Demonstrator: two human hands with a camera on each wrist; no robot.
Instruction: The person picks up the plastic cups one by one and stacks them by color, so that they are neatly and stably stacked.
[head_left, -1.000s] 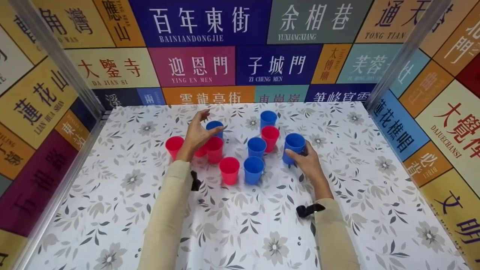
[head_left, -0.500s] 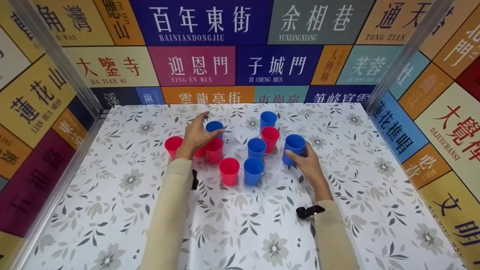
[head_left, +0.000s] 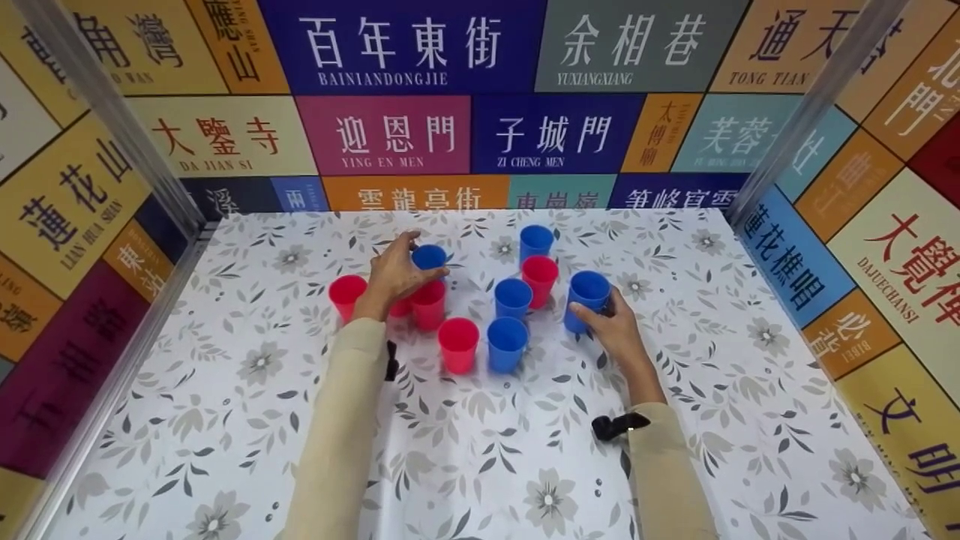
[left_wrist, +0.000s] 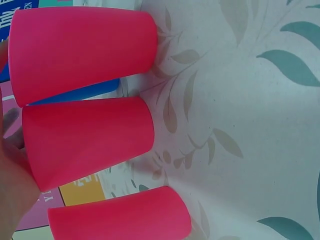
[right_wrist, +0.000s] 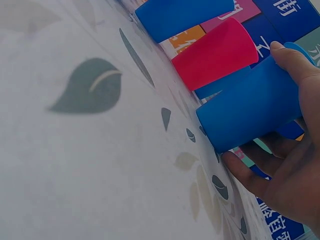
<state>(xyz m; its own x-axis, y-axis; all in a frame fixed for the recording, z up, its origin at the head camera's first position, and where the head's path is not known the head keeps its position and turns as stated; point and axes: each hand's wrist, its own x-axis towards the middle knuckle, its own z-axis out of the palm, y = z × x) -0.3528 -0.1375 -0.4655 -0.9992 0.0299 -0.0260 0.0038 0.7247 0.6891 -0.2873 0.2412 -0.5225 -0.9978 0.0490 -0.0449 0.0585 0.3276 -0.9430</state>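
Note:
In the head view, my left hand (head_left: 396, 271) is at a blue cup (head_left: 429, 256) at the back left. The thumb lies across that cup's front and the fingers curve round its far left side. Red cups (left_wrist: 87, 137) hide most of this in the left wrist view. My right hand (head_left: 619, 319) grips another upright blue cup (head_left: 586, 292) at the right of the group. In the right wrist view, the thumb sits at the rim of the held cup (right_wrist: 252, 107), with the fingers below its other side.
Near the middle stand a red cup (head_left: 458, 346) and a blue cup (head_left: 507, 345), side by side. Behind them are a blue cup (head_left: 513, 298), a red cup (head_left: 540, 281) and the rearmost blue cup (head_left: 535, 241). Another red cup (head_left: 347, 294) stands left of my left wrist. Printed panels (head_left: 390, 135) enclose the table.
My left hand has come down and closer round the back-left blue cup. My right hand keeps its grip on its blue cup, and the other cups stay in place.

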